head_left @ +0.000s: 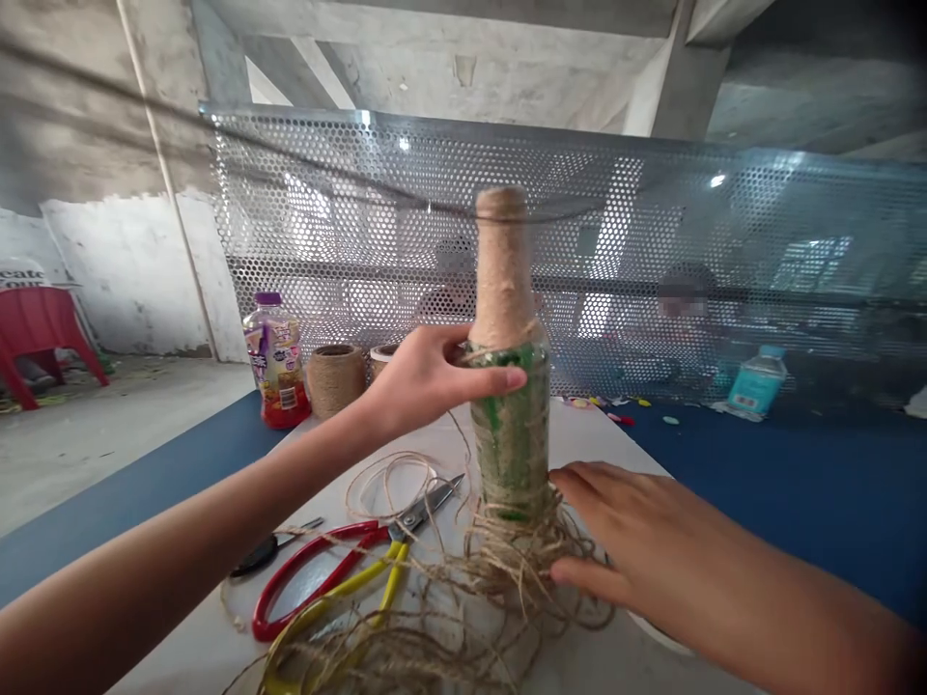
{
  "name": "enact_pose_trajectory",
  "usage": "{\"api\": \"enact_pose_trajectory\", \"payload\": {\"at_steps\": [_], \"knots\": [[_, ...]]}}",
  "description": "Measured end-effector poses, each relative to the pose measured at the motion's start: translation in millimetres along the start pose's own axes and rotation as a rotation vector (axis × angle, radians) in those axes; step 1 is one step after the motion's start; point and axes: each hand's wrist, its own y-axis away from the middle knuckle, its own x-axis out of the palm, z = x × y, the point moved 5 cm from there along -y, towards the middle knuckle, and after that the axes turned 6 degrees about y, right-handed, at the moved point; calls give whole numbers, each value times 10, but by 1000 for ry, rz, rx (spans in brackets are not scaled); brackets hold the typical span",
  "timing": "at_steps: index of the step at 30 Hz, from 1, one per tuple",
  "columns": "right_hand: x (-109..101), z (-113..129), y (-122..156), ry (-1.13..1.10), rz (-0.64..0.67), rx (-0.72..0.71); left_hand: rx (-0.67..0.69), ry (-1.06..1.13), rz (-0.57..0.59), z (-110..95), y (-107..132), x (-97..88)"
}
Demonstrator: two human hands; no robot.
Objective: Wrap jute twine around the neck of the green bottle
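A bottle (513,425) stands upright on the white board; jute twine (503,275) wraps its neck, and its lower body shows green. My left hand (441,372) is closed round the bottle's shoulder, thumb across the front, its other fingers hidden behind. Low on the right, my right hand (601,521) touches the bottle's side and a heap of loose twine (507,560) around the base. Its thumb and fingers are apart, with twine showing between them. Scissors (412,516) with one red and one yellow handle lie left of the bottle, partly under loose strands.
Behind my left arm stand a twine spool (337,379) and a purple-capped bottle (279,362). A blue-labelled bottle (757,383) and small coloured scraps (623,419) lie at the back right. A perforated metal screen (348,232) borders the table's far side; people show dimly beyond it.
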Motion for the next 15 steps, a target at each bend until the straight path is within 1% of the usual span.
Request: {"api": "enact_pose_trajectory", "payload": {"at_steps": [2, 4, 6, 7, 9, 12, 14, 15], "knots": [[26, 20, -85, 31, 22, 20, 39, 34, -92, -46, -9, -95], [51, 8, -144, 48, 1, 12, 73, 33, -188, -76, -16, -185], [96, -14, -170, 39, -41, -35, 96, 39, -262, -84, -24, -252], [137, -16, -171, 22, -53, -82, 111, 51, -293, -86, -26, -279], [245, 13, -152, -27, -61, -218, 147, 72, -343, -92, -25, -324], [401, 146, -103, -91, -78, -408, 211, 53, -419, -123, -2, -378], [452, 275, -92, -210, -93, -464, 219, 12, -455, -140, 19, -391], [461, 350, -93, -315, -100, -490, 214, -1, -463, -145, 28, -387]]}}
